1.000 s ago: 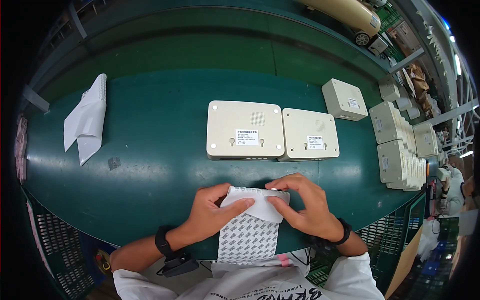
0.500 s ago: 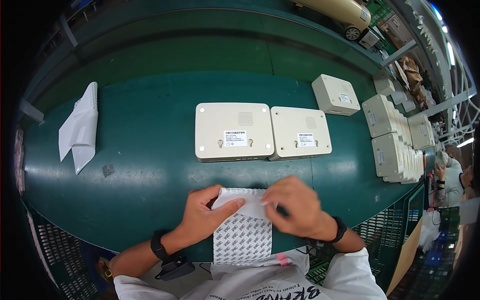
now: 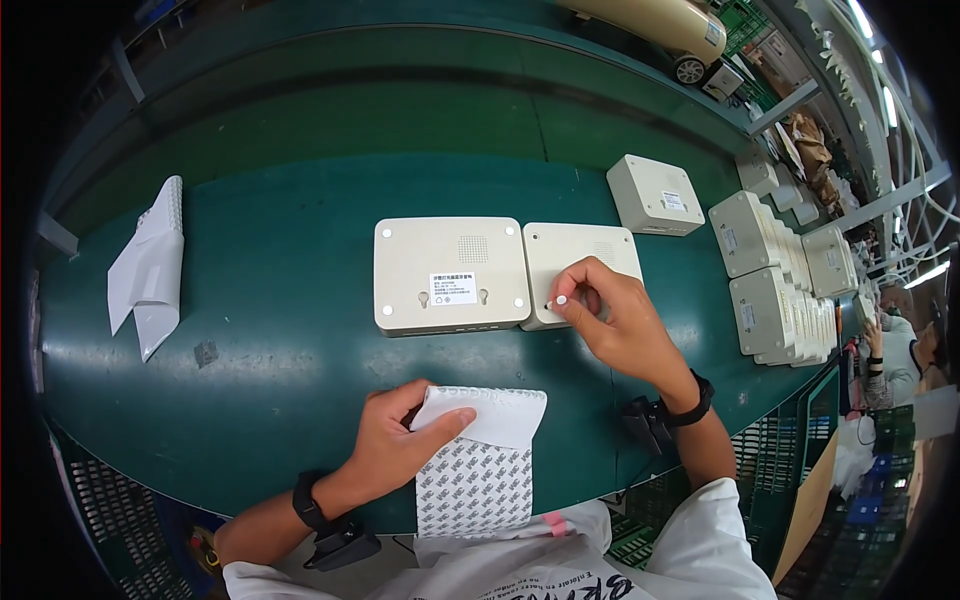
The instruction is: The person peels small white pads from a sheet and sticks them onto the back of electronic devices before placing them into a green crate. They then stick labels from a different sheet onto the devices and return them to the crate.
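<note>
My left hand [image 3: 408, 440] pinches a folded-over sheet of stick-on pads [image 3: 475, 490] at the near table edge, its backing printed with a repeated grey pattern. My right hand [image 3: 625, 320] holds a small round white pad [image 3: 561, 300] between thumb and fingertips. It is over the near left corner of a beige plastic box [image 3: 570, 246], and it hides much of that box. Beside it, touching, lies a similar beige box [image 3: 445, 250], underside up, with white round pads at its corners, a label and two keyhole slots.
On the green table [image 3: 270, 260], a crumpled white sheet [image 3: 150, 265] lies at the left. A single beige box [image 3: 655, 195] stands at the back right. Rows of similar boxes [image 3: 765, 300] line the right end, where another person [image 3: 895, 350] is. Green crates [image 3: 120, 510] stand below the table.
My right hand has left the pad sheet and moved up and right to the right-hand box, with a small round pad in its fingers. My left hand still holds the sheet.
</note>
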`<state>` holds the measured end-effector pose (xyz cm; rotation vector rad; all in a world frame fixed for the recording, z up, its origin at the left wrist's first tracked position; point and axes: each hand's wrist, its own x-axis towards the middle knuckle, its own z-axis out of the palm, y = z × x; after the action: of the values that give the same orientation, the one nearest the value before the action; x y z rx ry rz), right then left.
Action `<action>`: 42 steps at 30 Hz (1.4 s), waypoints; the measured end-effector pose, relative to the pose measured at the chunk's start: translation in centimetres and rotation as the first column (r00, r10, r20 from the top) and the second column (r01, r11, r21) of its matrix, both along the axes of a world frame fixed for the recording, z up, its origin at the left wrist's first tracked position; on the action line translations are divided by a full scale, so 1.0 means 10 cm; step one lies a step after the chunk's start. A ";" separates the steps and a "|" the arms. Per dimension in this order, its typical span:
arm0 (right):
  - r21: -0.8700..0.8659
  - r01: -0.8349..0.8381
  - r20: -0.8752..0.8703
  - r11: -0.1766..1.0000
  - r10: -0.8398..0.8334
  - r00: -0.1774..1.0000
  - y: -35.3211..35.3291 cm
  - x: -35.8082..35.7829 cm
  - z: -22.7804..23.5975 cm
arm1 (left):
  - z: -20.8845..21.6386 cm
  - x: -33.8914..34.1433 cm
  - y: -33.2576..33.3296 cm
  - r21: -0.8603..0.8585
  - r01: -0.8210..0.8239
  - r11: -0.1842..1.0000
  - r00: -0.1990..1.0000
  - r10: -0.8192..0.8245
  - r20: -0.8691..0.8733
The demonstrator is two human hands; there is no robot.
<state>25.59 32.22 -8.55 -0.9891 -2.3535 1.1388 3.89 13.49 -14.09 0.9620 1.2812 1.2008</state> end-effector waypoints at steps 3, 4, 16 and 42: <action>0.017 -0.013 -0.011 1.000 0.013 1.000 -0.01 -0.01 -0.02 | -0.02 0.00 -0.01 0.028 0.006 1.000 0.999 -0.005 -0.033; 0.029 -0.012 -0.019 1.000 0.013 1.000 -0.01 -0.01 -0.02 | -0.03 0.00 0.00 0.027 0.006 1.000 0.999 -0.006 -0.032; 0.341 -0.105 0.026 0.934 0.102 0.994 -0.01 -0.01 -0.08 | -0.07 0.00 0.03 0.041 0.006 0.999 0.999 -0.004 -0.053; 0.263 -0.081 -0.011 0.961 0.087 0.996 0.57 -0.27 -0.05 | -0.11 0.00 -0.01 0.044 0.001 0.999 1.000 0.000 -0.020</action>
<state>22.91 37.88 -9.06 -0.7855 -2.4682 0.8313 3.94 13.40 -15.15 1.0087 1.2749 1.2259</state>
